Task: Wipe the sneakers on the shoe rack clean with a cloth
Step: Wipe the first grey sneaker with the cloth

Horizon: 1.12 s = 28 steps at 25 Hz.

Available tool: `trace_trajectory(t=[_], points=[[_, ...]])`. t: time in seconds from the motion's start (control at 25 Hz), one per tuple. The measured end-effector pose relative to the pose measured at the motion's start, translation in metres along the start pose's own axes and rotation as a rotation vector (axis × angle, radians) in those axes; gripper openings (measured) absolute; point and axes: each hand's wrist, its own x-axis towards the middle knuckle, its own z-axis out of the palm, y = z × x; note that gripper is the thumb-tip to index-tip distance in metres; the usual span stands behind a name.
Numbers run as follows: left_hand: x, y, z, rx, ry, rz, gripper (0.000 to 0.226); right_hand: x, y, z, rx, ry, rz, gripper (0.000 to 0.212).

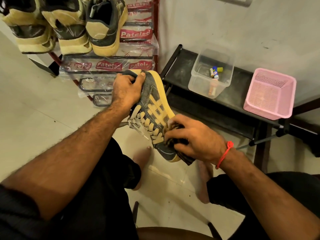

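On the far left, three tan-and-dark sneakers (pixel 57 26) sit heel-outward on the top tier of the shoe rack (pixel 110 66), whose bars are wrapped in clear plastic printed with a red logo. Just right of that, the left hand (pixel 127 90) grips the heel end of a dark sneaker (pixel 155 108) with tan stripes, tan laces and a tan sole; the fingers curl over the collar and the thumb lies against the side panel. The shoe is held in the air in front of the rack, tilted on its side, heel away from the person and toe pointing back toward the knees, sole edge facing right. The left forearm reaches in from the lower left, wrist roughly straight.

At the toe end, the right hand (pixel 194 139) clutches a dark cloth (pixel 183 156), fingers bent around it and pressing it against the toe and lace area. A red thread (pixel 225 153) circles that wrist, and the forearm comes in from the lower right.

Further right, a low black stand (pixel 225 108) bears a clear plastic tub (pixel 211 73) holding small items, and a pink mesh basket (pixel 270 94) beside it.
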Motion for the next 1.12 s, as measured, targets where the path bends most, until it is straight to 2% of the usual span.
trace_trajectory(t=[0.12, 0.24, 0.28, 0.36, 0.48, 0.56, 0.68, 0.76, 0.8, 0.88, 0.96, 1.0, 1.04, 1.12], points=[[-0.018, 0.012, 0.015, 0.103, -0.066, 0.082, 0.061, 0.022, 0.006, -0.001, 0.002, 0.198, 0.022, 0.035], [-0.021, 0.013, 0.027, 0.185, -0.068, 0.181, 0.054, 0.038, 0.014, -0.006, -0.003, 0.307, 0.105, 0.032], [-0.018, 0.012, 0.024, 0.147, -0.064, 0.154, 0.058, 0.035, 0.016, -0.007, 0.011, 0.294, 0.106, 0.031], [-0.007, 0.009, 0.011, 0.039, -0.014, 0.038, 0.065, 0.018, 0.011, -0.007, 0.020, 0.167, 0.029, 0.027], [-0.005, 0.007, -0.004, 0.005, 0.006, -0.031, 0.050, -0.004, 0.000, -0.001, -0.018, -0.022, -0.118, 0.028], [-0.011, 0.007, 0.002, 0.032, -0.012, -0.013, 0.043, 0.003, 0.001, -0.002, -0.046, 0.037, -0.124, 0.029], [-0.026, 0.009, 0.026, 0.140, -0.100, 0.103, 0.049, 0.037, 0.008, -0.008, -0.062, 0.284, -0.011, 0.028], [-0.028, 0.014, 0.031, 0.110, -0.116, 0.105, 0.047, 0.048, 0.013, -0.012, -0.053, 0.353, 0.036, 0.027], [-0.024, 0.016, 0.028, 0.047, -0.097, 0.053, 0.044, 0.043, 0.014, -0.012, -0.046, 0.325, 0.029, 0.026], [-0.013, 0.014, 0.016, -0.057, -0.043, -0.068, 0.037, 0.021, 0.010, -0.009, -0.041, 0.136, -0.023, 0.024], [-0.006, 0.008, 0.005, -0.054, -0.011, -0.093, 0.034, -0.002, 0.001, -0.002, -0.065, -0.074, -0.105, 0.023], [-0.006, 0.007, 0.003, -0.040, -0.003, -0.083, 0.035, -0.007, 0.000, -0.001, -0.076, -0.110, -0.132, 0.024], [-0.009, 0.007, 0.005, -0.028, -0.003, -0.072, 0.036, -0.005, 0.000, -0.002, -0.074, -0.081, -0.140, 0.027], [-0.018, 0.011, 0.013, 0.008, -0.048, -0.035, 0.040, 0.010, 0.003, -0.004, -0.029, 0.127, -0.074, 0.028]])
